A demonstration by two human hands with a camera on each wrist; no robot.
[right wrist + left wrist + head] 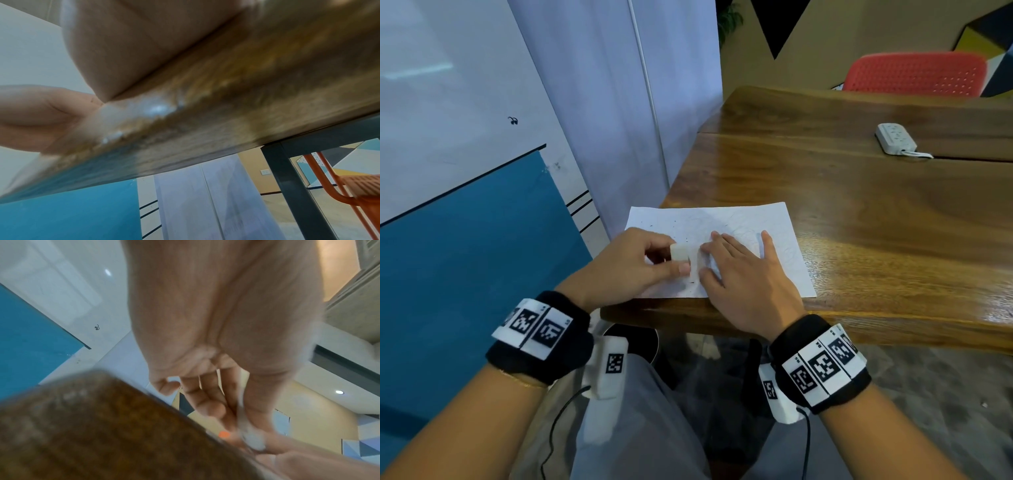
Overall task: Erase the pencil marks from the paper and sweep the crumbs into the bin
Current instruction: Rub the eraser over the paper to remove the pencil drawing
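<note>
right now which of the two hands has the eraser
The left hand: it pinches the white eraser between thumb and fingers on the paper. The right hand only lies flat on the sheet, fingers spread, holding nothing.

eraser (pixel 681 254): mostly covered by left hand (pixel 633 263) fingers; lower end hidden, blurred white smear in left wrist view
paper (pixel 774 240): middle and near-left part under both hands; pencil marks too faint to read
crumbs (pixel 650 226): tiny dark specks, count unclear
right hand (pixel 743 284): palm contact hidden; right wrist view shows only blurred skin against table (pixel 859 212) edge
red chair (pixel 914 73): lower part hidden behind table
power strip (pixel 896 138): cable cut off by table seam
</note>
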